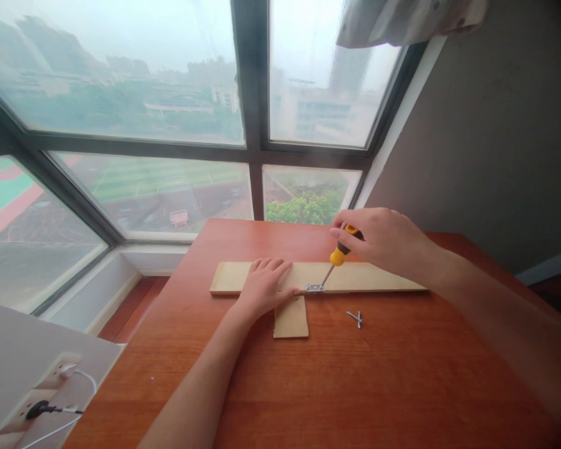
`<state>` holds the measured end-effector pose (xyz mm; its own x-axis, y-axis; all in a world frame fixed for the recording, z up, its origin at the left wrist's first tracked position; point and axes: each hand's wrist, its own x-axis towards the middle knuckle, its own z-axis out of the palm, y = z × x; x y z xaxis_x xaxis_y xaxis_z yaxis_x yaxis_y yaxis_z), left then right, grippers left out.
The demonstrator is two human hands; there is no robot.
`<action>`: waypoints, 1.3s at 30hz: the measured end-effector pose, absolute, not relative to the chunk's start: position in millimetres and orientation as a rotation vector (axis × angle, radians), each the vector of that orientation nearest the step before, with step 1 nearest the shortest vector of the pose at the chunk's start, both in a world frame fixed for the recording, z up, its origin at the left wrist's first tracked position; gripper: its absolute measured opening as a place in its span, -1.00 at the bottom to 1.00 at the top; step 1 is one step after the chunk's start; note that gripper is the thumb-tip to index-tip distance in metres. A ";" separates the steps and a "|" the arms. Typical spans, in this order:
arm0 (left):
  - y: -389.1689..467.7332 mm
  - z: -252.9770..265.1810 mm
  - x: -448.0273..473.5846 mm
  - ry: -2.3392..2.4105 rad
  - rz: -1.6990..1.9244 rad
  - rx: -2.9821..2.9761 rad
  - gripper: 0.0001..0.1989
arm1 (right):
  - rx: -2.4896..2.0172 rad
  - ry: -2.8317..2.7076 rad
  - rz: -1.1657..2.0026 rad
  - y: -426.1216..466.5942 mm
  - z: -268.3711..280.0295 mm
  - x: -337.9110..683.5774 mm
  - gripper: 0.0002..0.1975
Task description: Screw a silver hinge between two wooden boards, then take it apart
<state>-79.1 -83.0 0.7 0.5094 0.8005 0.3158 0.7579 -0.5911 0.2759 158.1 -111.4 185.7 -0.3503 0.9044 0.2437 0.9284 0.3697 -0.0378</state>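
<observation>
In the head view, the only one I have, I watch the small metal fitting at the near edge of the long board, which runs left to right across the surface. My right hand has its fingers wrapped around the handle of the screwdriver; the shaft slants down and left, its tip seeming to meet the fitting, though I cannot confirm contact. My left hand lies over the board, fingers slightly spread, thumb reaching right toward the fitting. That makes the left the nearer hand, the right being up and to the right of it. A short wood piece sits below the left thumb; two loose screws lie nearer me, right of that piece.
</observation>
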 end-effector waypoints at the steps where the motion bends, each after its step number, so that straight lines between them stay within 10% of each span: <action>1: -83.0 0.8 -79.1 1.368 0.633 2.643 -0.44 | -1.619 -2.411 -0.149 -111.2 185.4 158.7 -0.76; 39: -82.1 0.9 -79.5 1.371 0.596 2.637 -0.42 | -1.660 -2.380 -0.186 -110.5 185.6 158.1 -0.68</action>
